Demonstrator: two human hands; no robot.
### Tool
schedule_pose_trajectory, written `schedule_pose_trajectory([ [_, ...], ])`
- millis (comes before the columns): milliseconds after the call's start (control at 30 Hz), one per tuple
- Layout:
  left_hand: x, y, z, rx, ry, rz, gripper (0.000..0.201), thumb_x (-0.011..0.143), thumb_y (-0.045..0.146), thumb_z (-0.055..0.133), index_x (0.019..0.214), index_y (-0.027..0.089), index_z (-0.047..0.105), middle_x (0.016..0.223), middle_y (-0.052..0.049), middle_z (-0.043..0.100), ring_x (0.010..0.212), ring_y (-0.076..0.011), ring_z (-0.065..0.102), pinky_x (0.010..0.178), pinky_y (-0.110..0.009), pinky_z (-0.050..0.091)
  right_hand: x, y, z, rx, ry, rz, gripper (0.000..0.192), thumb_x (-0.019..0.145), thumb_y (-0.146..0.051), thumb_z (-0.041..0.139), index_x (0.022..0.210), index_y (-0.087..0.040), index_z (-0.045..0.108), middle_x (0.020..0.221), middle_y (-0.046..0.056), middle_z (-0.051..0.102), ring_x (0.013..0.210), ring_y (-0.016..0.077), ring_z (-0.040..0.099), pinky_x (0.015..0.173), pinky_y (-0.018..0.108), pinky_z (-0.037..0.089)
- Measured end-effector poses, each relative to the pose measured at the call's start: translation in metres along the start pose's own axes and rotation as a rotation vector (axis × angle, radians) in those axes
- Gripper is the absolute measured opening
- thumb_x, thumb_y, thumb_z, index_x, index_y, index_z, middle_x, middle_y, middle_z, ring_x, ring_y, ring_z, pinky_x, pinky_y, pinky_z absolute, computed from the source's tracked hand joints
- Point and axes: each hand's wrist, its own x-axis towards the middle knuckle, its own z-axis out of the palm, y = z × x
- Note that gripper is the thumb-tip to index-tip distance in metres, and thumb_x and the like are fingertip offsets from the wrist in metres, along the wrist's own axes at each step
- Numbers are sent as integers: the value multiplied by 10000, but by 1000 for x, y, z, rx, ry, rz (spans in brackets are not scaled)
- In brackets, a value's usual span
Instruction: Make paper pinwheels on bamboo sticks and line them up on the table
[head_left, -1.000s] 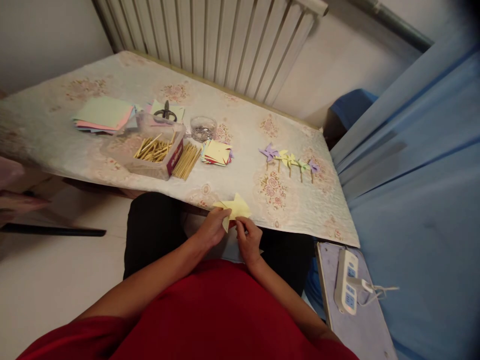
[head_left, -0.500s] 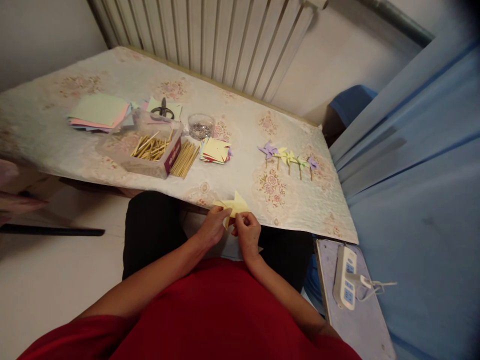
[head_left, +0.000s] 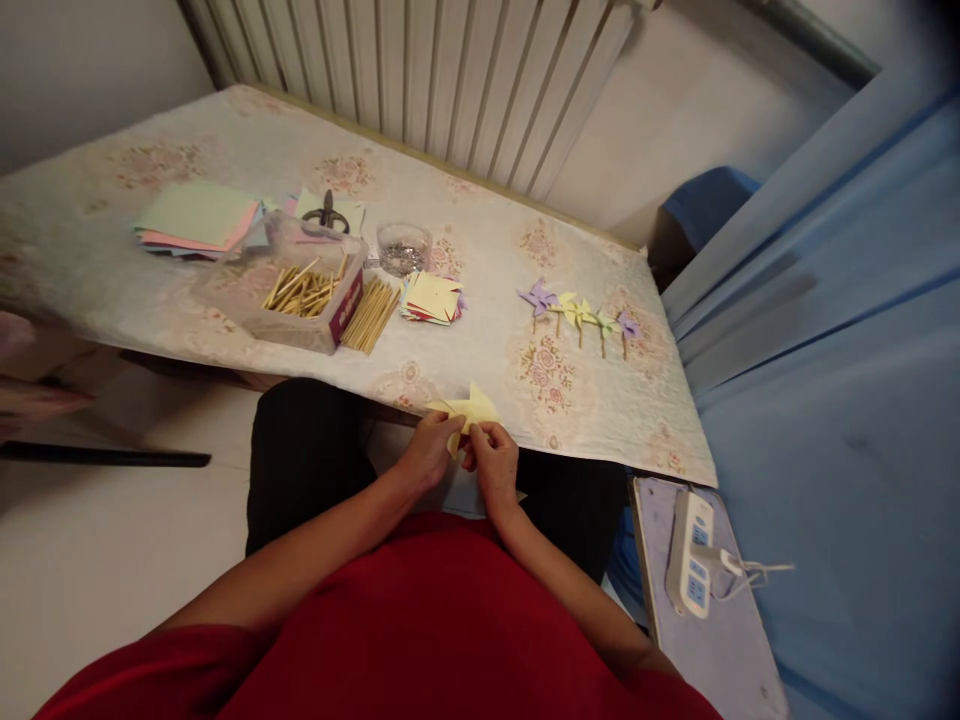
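Table (head_left: 480, 350), floral cloth | clear box of sticks (head_left: 296, 297), loose sticks (head_left: 371, 316) beside it | scissors (head_left: 328, 214) on paper | glass bowl (head_left: 403, 248) | coloured paper squares (head_left: 432, 299) | finished pinwheels (head_left: 577, 316) in a row | power strip (head_left: 690, 552) | radiator (head_left: 420, 80)

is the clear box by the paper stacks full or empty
Partly filled. The clear box holds a loose layer of thin wooden sticks on its floor, well below its rim; a second bundle of sticks lies outside it.

wall: white radiator (head_left: 450, 80) | table (head_left: 112, 270): floral cloth | right: blue curtain (head_left: 840, 350) | floor (head_left: 90, 570): pale
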Motion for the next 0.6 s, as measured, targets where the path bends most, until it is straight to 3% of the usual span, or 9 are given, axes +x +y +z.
schedule_pose_trajectory([
  [333,1,-2,-2,38,-95,-7,117,702,284,594,648,186,556,481,39,512,344,-104,423,376,-259,338,0,-1,1,-19,45,62,180,721,-372,592,665,-224,508,395,-67,522,342,128,489,365,216,360],
  [600,3,-5,-5,76,-90,16,158,698,304,602,619,187,531,459,42,501,347,-103,438,381,-249,353,1,-1,2,-41,51,65,174,709,-351,594,637,-215,513,395,-58,531,342,119,486,359,204,351],
])
